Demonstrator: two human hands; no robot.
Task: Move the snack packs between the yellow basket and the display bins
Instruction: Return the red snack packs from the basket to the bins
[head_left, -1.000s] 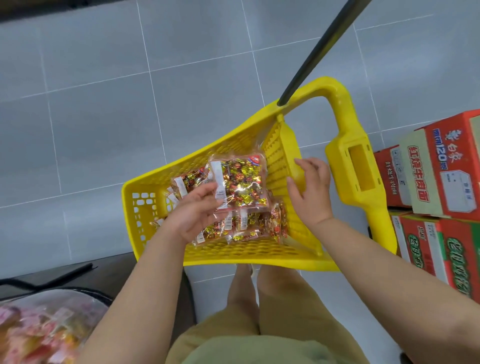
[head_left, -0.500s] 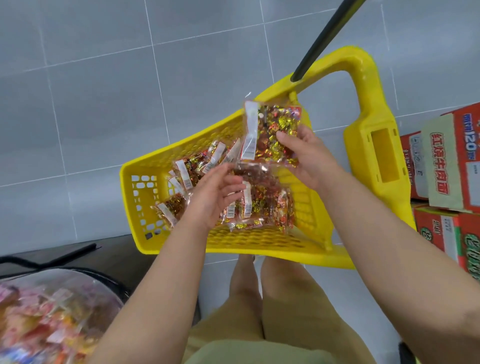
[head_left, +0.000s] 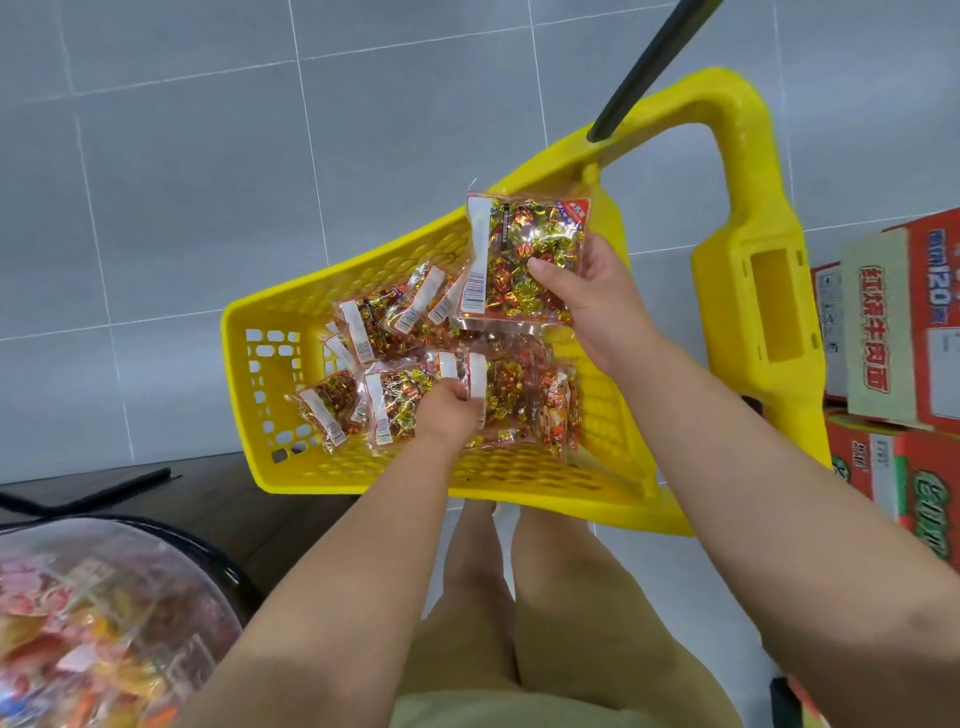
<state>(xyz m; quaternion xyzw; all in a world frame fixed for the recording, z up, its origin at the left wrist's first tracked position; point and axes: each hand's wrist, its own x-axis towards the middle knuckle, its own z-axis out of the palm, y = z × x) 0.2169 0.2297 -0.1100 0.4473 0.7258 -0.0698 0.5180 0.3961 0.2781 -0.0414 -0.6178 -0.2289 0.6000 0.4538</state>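
Pack (head_left: 524, 260) now lifted clear at frame centre, pinched in right hand (head_left: 587, 306), having passed from the left hand (head_left: 447, 410), which closes on another pack in the basket (head_left: 249, 374): unloading underway.

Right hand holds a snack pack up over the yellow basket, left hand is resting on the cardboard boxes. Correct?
Not quite. In the head view the left hand is down in the yellow basket, gripping a pack in the pile, not on the boxes. The right hand does hold a snack pack up.

Red cardboard carton (head_left: 906, 322), right edge: printed "120" and Chinese characters "红烧牛肉面". Snack pack (head_left: 524, 260) white labels: barcode visible, text too small to read
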